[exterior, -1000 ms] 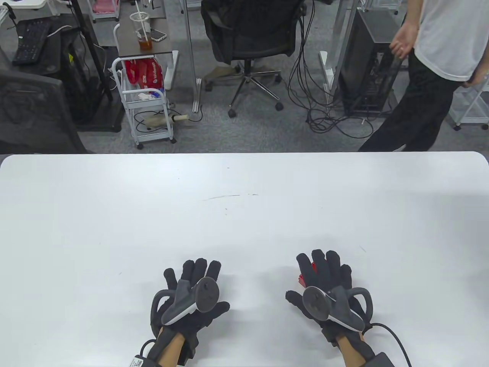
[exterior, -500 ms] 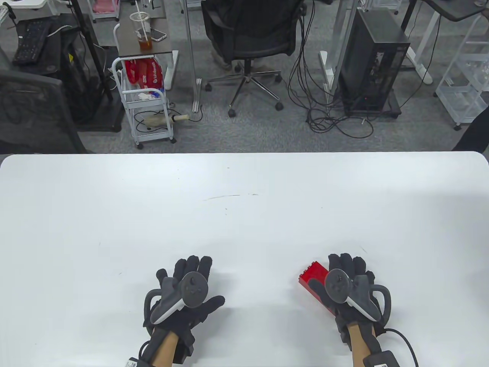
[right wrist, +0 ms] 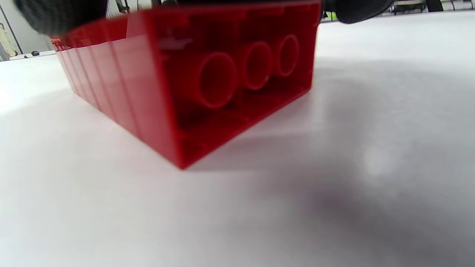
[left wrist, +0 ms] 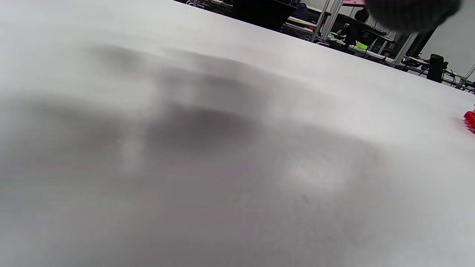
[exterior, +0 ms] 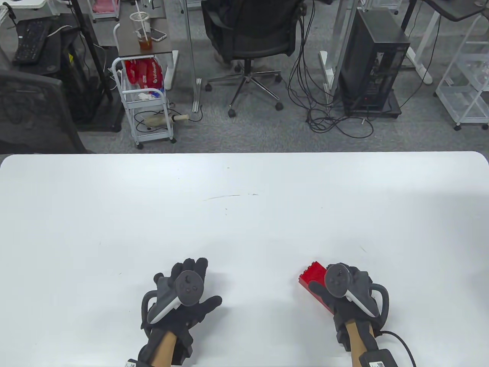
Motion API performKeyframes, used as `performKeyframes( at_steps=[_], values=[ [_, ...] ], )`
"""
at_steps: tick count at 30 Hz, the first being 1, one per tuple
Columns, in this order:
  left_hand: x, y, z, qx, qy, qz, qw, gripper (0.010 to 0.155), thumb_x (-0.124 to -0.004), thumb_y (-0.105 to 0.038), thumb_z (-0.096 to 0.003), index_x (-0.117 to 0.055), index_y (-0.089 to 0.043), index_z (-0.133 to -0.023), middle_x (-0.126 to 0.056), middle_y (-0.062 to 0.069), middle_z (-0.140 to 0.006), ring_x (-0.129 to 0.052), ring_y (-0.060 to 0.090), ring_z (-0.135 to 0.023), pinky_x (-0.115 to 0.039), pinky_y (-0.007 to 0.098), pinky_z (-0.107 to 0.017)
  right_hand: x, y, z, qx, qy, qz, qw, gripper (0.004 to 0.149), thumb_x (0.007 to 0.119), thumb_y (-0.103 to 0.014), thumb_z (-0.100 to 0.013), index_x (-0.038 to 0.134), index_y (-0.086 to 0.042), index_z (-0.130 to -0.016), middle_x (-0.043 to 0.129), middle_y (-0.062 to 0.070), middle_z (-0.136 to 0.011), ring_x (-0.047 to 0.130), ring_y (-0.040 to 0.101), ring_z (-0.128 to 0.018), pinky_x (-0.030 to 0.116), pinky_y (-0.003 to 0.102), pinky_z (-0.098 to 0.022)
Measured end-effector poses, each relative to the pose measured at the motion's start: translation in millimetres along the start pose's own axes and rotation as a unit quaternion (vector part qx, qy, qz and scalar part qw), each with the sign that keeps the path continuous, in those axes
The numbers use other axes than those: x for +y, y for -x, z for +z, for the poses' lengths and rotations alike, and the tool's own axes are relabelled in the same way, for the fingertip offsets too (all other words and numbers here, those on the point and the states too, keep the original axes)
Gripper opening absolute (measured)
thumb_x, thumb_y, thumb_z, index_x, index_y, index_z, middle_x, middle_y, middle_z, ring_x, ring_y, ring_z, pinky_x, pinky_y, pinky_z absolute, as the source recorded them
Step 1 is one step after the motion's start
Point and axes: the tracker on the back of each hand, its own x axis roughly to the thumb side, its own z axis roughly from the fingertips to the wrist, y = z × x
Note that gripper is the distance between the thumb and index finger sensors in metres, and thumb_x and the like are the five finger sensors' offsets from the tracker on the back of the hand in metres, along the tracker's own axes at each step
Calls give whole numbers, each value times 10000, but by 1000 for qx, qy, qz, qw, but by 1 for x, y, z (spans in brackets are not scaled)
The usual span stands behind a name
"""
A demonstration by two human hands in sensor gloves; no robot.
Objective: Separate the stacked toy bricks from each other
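Observation:
A red toy brick stack (exterior: 312, 276) lies on its side on the white table (exterior: 244, 214), near the front right. In the right wrist view (right wrist: 207, 92) its hollow underside faces the camera, and seams show along its side. My right hand (exterior: 329, 283) grips the stack, with the thumb (right wrist: 55, 15) on one side and another finger (right wrist: 356, 11) on the other. My left hand (exterior: 183, 288) hovers flat and empty over the table at the front left, fingers spread. In the left wrist view only one fingertip (left wrist: 412, 13) shows, and the red stack (left wrist: 470, 120) sits at the right edge.
The table's far edge (exterior: 244, 153) borders an office floor with a black chair (exterior: 250, 34), a white trolley (exterior: 147, 103) and a computer tower (exterior: 372, 61). A faint scratch mark (exterior: 229, 197) crosses the table's middle.
My right hand shifted right and drew back, uncovering more of the red stack and closing around it. My left hand drew back slightly. The person at the back right has left the view.

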Motion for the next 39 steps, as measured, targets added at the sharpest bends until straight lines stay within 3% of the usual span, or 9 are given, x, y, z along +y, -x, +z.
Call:
performKeyframes(
  at_steps=[5,10,17,19,22,27,36,39],
  values=[
    [-1,1,1,1,-3,2,1000,1013,-580,-731,-413,-15,-305,-1138,-179,138,-1268,-250,456,-1182,-198,743,-735,-1,-10,5,-10,9,16,1000,850,671,-626,-438,507,-73,-1061,623,250,-1113,712,538,-1019,547,744,-671],
    [-1,1,1,2,-1,3,1000,1014,-580,-730,-413,-12,-305,-1137,-178,139,-1268,-249,457,-1182,-200,742,-736,-1,-29,15,-17,43,98,994,896,694,-642,-404,442,-82,-1057,681,157,-1053,805,435,-967,576,724,-677],
    [-2,2,2,1,-1,4,1000,1013,-580,-729,-413,-15,-304,-1138,-180,138,-1268,-256,457,-1181,-207,740,-739,1,-37,21,-20,76,124,989,934,738,-674,-364,516,-111,-1075,760,128,-956,876,379,-859,622,700,-668],
    [-2,2,2,0,1,4,1000,1011,-580,-729,-414,-17,-303,-1138,-182,140,-1267,-262,456,-1181,-212,740,-740,6,-42,25,-38,99,128,986,873,772,-672,-351,607,-155,-1035,807,87,-870,915,343,-780,673,682,-646],
    [-2,1,2,1,3,3,1000,1011,-580,-729,-414,-18,-304,-1138,-181,136,-1267,-265,455,-1181,-221,736,-746,8,-46,26,-42,92,166,981,781,728,-671,-387,574,-235,-1016,795,48,-871,929,305,-766,710,642,-642],
    [-2,-1,3,-4,-1,0,1000,1010,-582,-726,-415,-20,-303,-1139,-183,139,-1267,-269,457,-1180,-231,732,-753,12,-46,28,-51,107,161,980,689,642,-680,-443,572,-246,-974,818,47,-820,963,291,-676,768,598,-584],
    [-3,-3,3,-4,1,0,1000,1007,-581,-725,-415,-20,-304,-1137,-183,139,-1265,-272,455,-1178,-243,727,-757,18,-49,36,-66,123,194,971,636,494,-653,-506,524,-246,-993,819,62,-804,988,270,-515,869,473,-357],
    [-2,-7,6,-8,-6,-6,1000,1009,-582,-725,-415,-16,-304,-1136,-184,138,-1265,-276,454,-1178,-247,725,-760,18,-46,35,-75,117,182,973,640,491,-658,-519,498,-254,-1015,800,61,-817,964,276,-517,861,466,-353]
  ],
)
